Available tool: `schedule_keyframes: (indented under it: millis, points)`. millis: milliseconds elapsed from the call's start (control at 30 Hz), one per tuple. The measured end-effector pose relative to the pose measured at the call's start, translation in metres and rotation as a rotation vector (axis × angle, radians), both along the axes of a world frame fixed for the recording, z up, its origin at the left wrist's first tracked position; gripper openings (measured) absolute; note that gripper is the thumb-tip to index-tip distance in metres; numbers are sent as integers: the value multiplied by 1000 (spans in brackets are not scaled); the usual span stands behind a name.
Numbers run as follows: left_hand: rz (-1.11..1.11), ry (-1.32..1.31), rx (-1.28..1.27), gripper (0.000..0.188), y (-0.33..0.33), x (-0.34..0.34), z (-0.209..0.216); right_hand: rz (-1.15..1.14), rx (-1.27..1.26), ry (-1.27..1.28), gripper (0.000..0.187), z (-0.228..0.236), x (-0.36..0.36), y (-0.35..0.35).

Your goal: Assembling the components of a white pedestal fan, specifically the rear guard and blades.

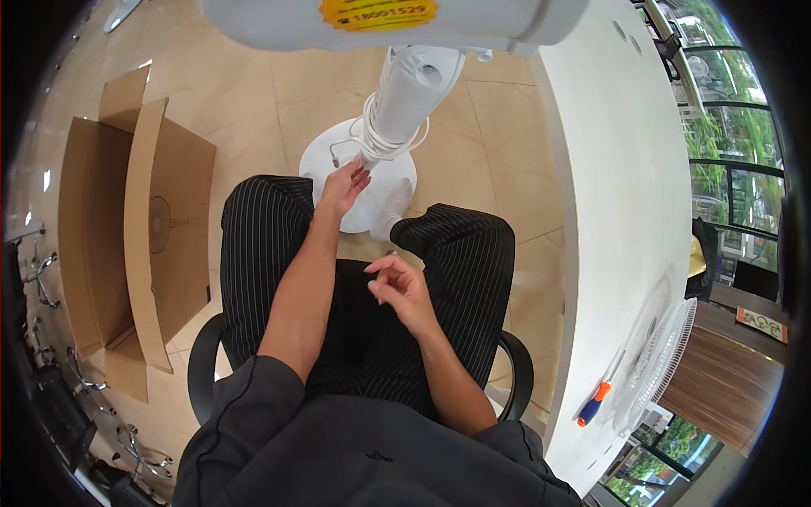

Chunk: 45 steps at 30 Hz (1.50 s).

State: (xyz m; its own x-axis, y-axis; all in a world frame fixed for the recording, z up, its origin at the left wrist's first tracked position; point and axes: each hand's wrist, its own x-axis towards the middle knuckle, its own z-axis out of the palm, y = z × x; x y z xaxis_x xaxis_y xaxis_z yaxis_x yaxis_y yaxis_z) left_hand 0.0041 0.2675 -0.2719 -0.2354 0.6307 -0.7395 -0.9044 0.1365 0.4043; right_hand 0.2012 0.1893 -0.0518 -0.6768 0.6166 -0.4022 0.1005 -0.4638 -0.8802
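A white stand fan rises in front of me, its pole [404, 97] standing on a round white base [325, 152] between my feet. A white power cord [389, 150] is coiled around the lower pole, with its plug hanging at the left side. My left hand [342, 188] is at the foot of the pole just under the coil, fingers closed against it; the fingertips are partly hidden. Above my lap, my right hand [401, 291] is loosely curled, with thumb and index finger apart and nothing visible between them. The white fan body [473, 25] fills the top edge.
An opened cardboard box [182, 211] lies on the tiled floor at my left. Along my right runs a white table [625, 169], bearing a screwdriver [595, 404] with an orange and blue handle and a white fan grille [663, 363]. Chair armrests [517, 372] flank me.
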Motion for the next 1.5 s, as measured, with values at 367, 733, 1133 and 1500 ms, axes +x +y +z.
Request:
schedule_keyframes:
  millis: [367,733,1133,1500]
  points:
    - [-17,115,25,33,-1,-9,1,-33,14,-237,20,-40,-5,3]
    - [43,85,30,33,-4,-7,-2,182,148,-365,22,-56,-9,-7]
    - [32,-9,38,34,-4,-7,8,170,176,-394,24,-60,-10,-7]
    - [-221,113,-52,39,-3,-18,-9,144,158,-405,26,-54,-10,-5]
